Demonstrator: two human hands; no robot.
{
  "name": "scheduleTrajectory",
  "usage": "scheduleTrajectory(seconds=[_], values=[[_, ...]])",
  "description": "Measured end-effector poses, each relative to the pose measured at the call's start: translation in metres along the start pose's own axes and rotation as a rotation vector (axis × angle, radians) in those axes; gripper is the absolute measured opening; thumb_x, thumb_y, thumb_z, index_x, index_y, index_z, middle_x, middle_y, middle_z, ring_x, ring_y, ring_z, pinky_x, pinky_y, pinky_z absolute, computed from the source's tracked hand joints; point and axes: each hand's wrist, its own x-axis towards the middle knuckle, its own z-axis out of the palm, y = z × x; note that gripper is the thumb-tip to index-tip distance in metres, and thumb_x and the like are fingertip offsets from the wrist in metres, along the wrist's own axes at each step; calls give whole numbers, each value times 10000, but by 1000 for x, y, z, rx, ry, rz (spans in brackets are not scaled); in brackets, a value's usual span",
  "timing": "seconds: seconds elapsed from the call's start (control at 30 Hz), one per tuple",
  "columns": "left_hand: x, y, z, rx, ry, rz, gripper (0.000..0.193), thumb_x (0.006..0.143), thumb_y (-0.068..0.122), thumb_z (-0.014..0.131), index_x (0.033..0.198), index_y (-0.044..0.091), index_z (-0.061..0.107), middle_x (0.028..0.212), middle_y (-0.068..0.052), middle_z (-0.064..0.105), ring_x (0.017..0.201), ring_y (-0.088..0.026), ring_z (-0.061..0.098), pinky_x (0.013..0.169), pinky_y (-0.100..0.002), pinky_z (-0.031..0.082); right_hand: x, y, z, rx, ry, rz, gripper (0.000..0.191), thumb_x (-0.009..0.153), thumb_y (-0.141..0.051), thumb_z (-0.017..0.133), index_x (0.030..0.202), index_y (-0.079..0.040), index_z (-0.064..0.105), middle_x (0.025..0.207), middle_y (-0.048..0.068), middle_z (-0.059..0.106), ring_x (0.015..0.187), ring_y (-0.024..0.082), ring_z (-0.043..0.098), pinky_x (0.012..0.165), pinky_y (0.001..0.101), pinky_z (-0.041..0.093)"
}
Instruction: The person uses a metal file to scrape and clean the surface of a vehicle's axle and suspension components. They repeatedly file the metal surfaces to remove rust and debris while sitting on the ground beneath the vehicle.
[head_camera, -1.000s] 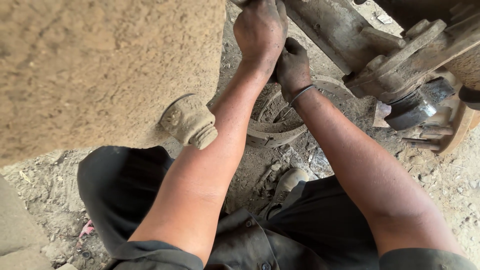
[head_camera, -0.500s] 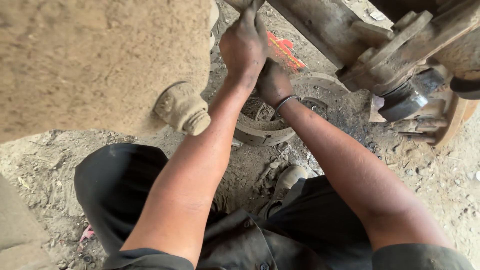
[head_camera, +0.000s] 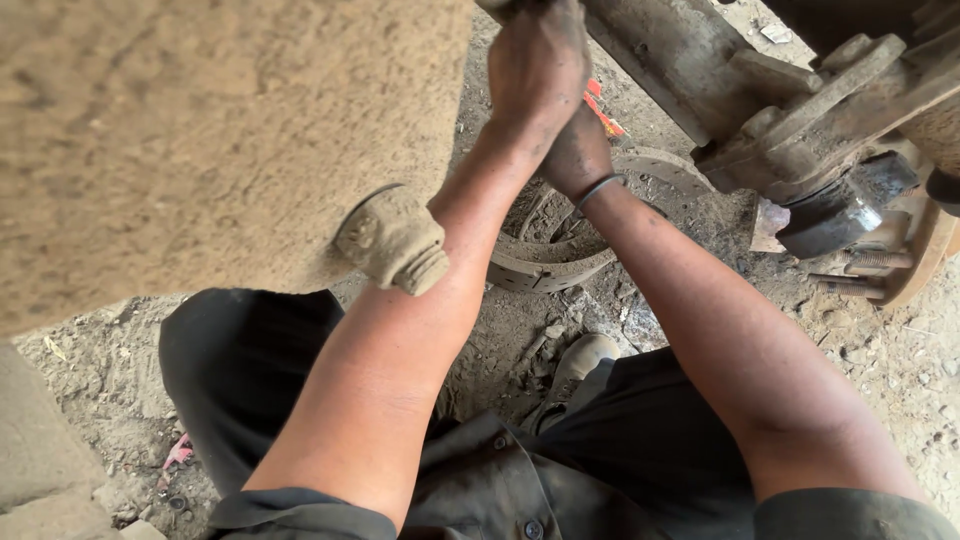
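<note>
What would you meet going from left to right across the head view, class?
Big mud-caked slab → mud-caked knob → left hand → curved brake shoes on the ground → rusty metal beam → dark rubber bush → bolts.

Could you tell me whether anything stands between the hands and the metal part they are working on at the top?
Nothing visible does: the left hand is already closed on the bar, and the right hand sits just below it.

Axle beam: rusted metal, rough and matt, caked with dirt. Brake shoe: dull grey metal. Trousers: dark matt cloth.
</note>
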Motion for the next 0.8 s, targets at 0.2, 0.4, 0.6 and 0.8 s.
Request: scheduleTrajectory(seconds=[0.2,0.4,0.6,0.8], values=[[-16,-11,-7,-246,88,163,124,1030,71,536,1076,-30,593,857,-227,692,770,-380,715,638,-424,594,-17,-5,-1,-5,16,-80,267,856,-181,722,994,45,691,916,264,714,868,432,703,773,498,559],[-12,-18,21,-229,113,-192,171,1018,150,532,975,17,631,727,-166,667,656,-294,685,613,-385,547,-7,-12,-15,-16,55,-41,165,944,-143,655,925,11,711,835,224,709,776,397,719,728,474,580],[-19,-5,7,-203,243,-55,177,1040,163,503,957,40,599,767,-120,665,644,-229,676,615,-344,574,-14,-18,-43,-191,-25,-81,151,889,-127,633,919,13,683,775,223,707,705,387,705,665,489,573],[-10,3,-9,-279,-50,-380,340,1078,200,447,805,75,604,541,-66,650,435,-136,668,478,-298,561,-16,-30,-55,-106,8,137,389,1012,-260,631,1212,50,511,777,223,694,699,377,701,635,491,560]])
